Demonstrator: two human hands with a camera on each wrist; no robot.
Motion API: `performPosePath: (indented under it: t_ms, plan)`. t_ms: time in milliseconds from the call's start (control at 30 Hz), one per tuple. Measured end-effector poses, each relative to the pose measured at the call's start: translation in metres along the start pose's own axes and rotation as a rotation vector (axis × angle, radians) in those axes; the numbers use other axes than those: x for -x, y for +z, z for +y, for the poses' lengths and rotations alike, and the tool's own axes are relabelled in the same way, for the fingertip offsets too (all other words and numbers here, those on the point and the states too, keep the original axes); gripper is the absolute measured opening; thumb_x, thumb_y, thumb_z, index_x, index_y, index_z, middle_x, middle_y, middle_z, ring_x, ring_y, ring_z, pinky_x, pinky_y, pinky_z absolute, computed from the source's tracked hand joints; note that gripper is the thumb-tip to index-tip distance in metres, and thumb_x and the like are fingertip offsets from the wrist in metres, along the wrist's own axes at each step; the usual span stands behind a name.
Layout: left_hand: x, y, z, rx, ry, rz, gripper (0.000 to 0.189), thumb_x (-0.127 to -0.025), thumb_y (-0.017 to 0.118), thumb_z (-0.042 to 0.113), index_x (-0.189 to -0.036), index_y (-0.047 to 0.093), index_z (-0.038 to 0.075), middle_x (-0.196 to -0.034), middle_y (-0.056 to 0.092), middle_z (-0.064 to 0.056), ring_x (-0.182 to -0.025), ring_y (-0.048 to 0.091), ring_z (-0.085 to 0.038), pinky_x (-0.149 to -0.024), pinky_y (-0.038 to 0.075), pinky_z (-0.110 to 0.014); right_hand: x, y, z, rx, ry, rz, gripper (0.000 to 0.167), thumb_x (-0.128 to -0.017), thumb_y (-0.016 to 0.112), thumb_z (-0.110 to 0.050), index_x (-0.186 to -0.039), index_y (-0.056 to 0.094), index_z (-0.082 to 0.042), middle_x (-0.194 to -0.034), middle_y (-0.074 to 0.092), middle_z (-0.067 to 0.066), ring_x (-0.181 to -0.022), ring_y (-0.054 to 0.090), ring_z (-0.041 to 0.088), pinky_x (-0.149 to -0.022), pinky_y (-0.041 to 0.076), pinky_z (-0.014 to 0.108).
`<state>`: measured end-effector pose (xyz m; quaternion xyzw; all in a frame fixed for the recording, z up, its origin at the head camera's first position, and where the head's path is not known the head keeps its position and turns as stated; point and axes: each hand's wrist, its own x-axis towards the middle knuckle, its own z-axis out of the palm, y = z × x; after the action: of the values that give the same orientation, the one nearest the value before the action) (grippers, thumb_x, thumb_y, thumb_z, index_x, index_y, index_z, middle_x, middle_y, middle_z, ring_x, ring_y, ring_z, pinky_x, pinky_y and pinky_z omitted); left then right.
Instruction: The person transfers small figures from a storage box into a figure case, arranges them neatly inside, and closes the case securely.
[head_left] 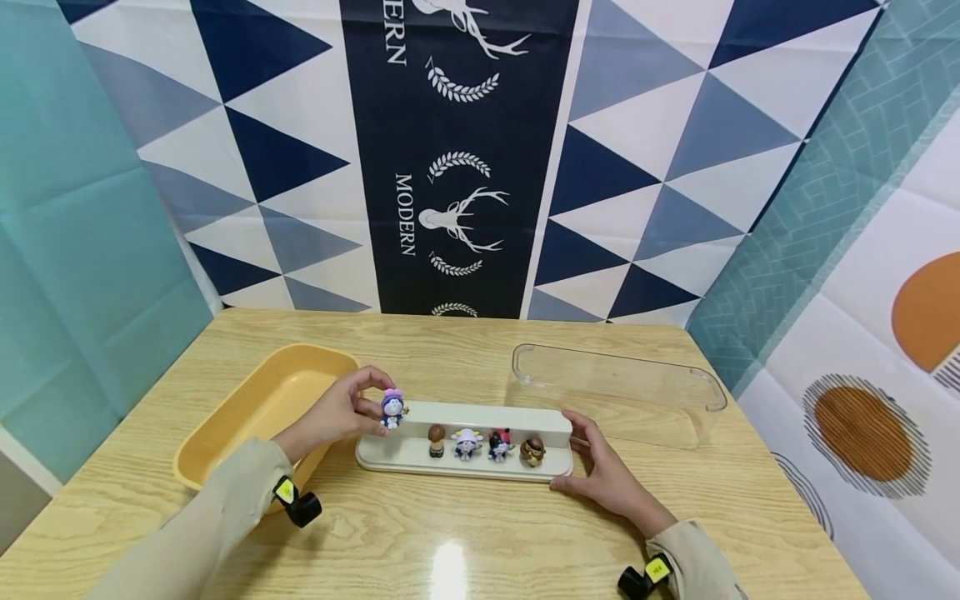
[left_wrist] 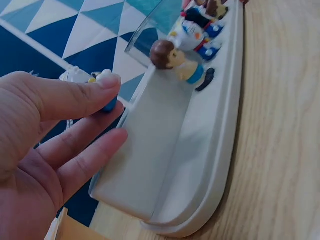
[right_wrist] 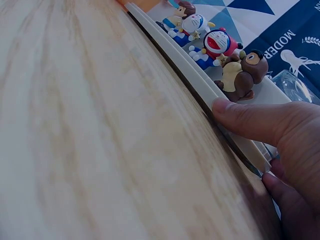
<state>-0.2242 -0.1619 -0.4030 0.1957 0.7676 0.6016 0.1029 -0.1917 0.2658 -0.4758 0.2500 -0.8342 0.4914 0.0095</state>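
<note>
My left hand (head_left: 337, 412) pinches a small cartoon-cat figurine (head_left: 392, 410) with a purple hood between thumb and fingers, over the left end of a white stepped display stand (head_left: 480, 414). At the stand's right end, my right hand (head_left: 603, 475) grips the edge, thumb on the front rim. Along the lower step stand a brown-haired boy figurine (left_wrist: 180, 62), a white-hatted cat figurine (head_left: 467, 445), a red-and-black-hooded cat figurine (right_wrist: 217, 47) and a brown animal figurine (right_wrist: 242, 75). The lower step's left part is bare. Fingers partly hide the held figurine in the left wrist view.
A yellow-orange tray (head_left: 225, 408) sits on the left of the wooden table (head_left: 375, 533), beside my left forearm. Behind the stand to the right lies a clear plastic cover (head_left: 615, 358). Patterned cloth (head_left: 300, 167) hangs behind the table.
</note>
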Motion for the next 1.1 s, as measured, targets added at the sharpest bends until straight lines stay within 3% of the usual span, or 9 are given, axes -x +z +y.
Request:
performPosePath:
  t_ms: [167,433,700,933,1100]
  plan:
    - [0.008,0.007,0.002,-0.074,0.049,0.015,0.052,-0.073,0.078,-0.018,-0.117,0.054,-0.003,-0.122,0.058,-0.024,-0.091,0.069,-0.028,-0.078,0.058,-0.035,-0.001,0.001,-0.001,0.006,-0.003,0.002,0.098,-0.076,0.088,-0.014,-0.152,0.026,-0.003,-0.14,0.047,0.019,-0.129,0.046,0.025,-0.107,0.04,0.032]
    - [0.019,0.02,0.003,-0.33,0.132,0.08,0.05,-0.07,0.089,0.001,-0.113,0.064,0.008,-0.112,0.067,-0.004,-0.108,0.06,-0.027,-0.093,0.048,-0.049,-0.001,0.001,-0.001,0.011,0.001,0.001,0.098,-0.076,0.088,-0.014,-0.152,0.026,-0.002,-0.14,0.047,0.019,-0.129,0.046,0.025,-0.107,0.041,0.035]
    - [0.025,0.032,-0.008,-0.465,0.23,0.143,0.054,-0.062,0.092,0.001,-0.109,0.068,0.012,-0.111,0.066,0.0,-0.109,0.056,-0.025,-0.098,0.042,-0.052,-0.001,0.0,-0.003,0.015,0.009,-0.001,0.098,-0.077,0.087,-0.014,-0.152,0.026,-0.002,-0.14,0.047,0.019,-0.129,0.045,0.028,-0.107,0.041,0.04]
    - [0.031,0.042,-0.019,-0.571,0.219,0.21,0.051,-0.065,0.092,0.007,-0.108,0.067,0.019,-0.107,0.06,0.004,-0.103,0.054,-0.021,-0.094,0.042,-0.049,-0.001,0.001,-0.003,0.009,0.021,-0.001,0.098,-0.077,0.087,-0.014,-0.153,0.026,-0.004,-0.14,0.047,0.019,-0.13,0.045,0.033,-0.107,0.04,0.043]
    - [0.031,0.045,-0.027,-0.619,0.238,0.225,0.05,-0.067,0.091,0.01,-0.11,0.068,0.022,-0.11,0.06,0.007,-0.105,0.051,-0.018,-0.096,0.032,-0.049,-0.001,0.001,-0.003,0.012,0.016,0.003,0.098,-0.077,0.087,-0.014,-0.152,0.026,-0.003,-0.14,0.047,0.019,-0.13,0.045,0.031,-0.107,0.041,0.042]
